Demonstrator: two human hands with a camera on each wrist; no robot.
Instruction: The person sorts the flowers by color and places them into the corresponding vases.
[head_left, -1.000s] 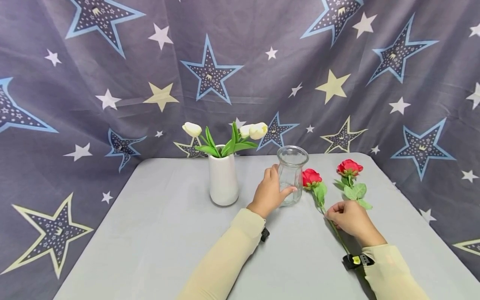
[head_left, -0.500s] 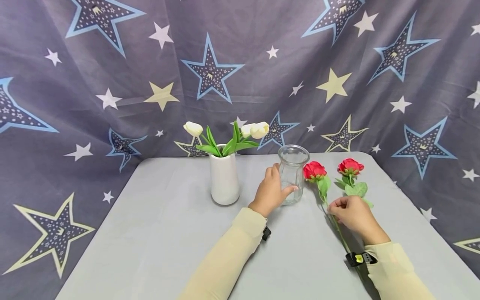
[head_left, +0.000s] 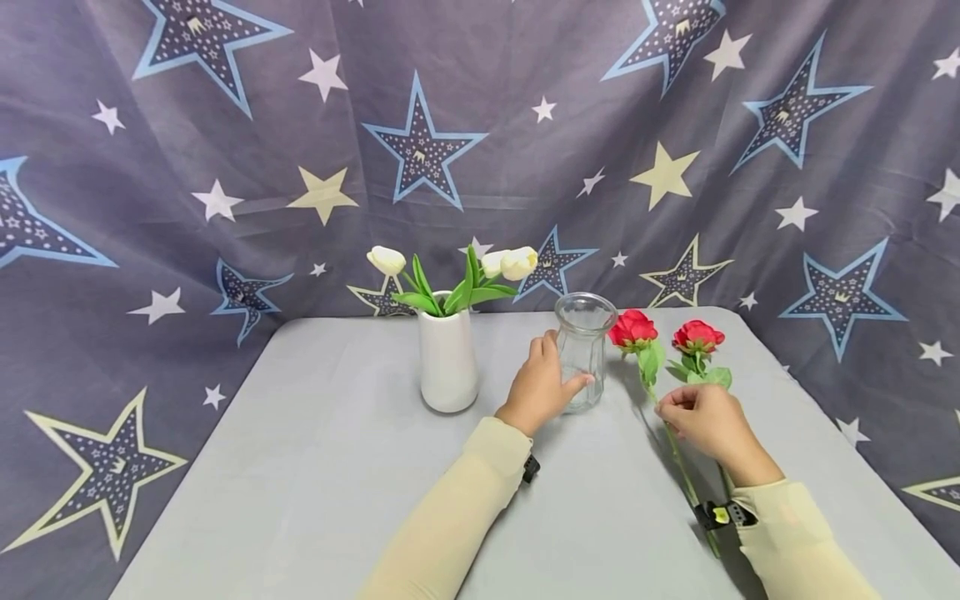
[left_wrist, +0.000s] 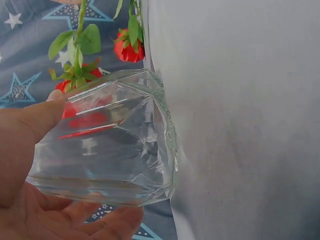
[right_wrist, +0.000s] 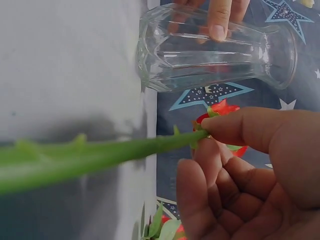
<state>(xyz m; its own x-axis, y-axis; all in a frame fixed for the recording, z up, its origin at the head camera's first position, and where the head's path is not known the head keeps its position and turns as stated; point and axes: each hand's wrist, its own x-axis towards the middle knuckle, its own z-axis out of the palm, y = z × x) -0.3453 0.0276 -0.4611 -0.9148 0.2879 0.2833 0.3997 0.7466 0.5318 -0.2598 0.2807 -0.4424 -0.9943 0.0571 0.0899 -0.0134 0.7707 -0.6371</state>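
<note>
A clear glass vase stands upright on the table, and my left hand grips its lower body, thumb on the near side and fingers around the far side. To its right, my right hand pinches the thorny green stem of a red rose between thumb and forefinger. The bloom hangs just right of the vase's rim, and the stem slants down toward me past the wrist. In the left wrist view the vase's glass has nothing visible inside; red petals show through it.
A second red rose lies farther right, its stem partly hidden behind my right hand. Left of the glass vase stands a white vase with white tulips. Behind the grey table hangs a star-patterned cloth.
My right hand has raised the rose slightly off the table, its bloom shifting up and a little to the right. The left hand and glass vase have stayed in place.
</note>
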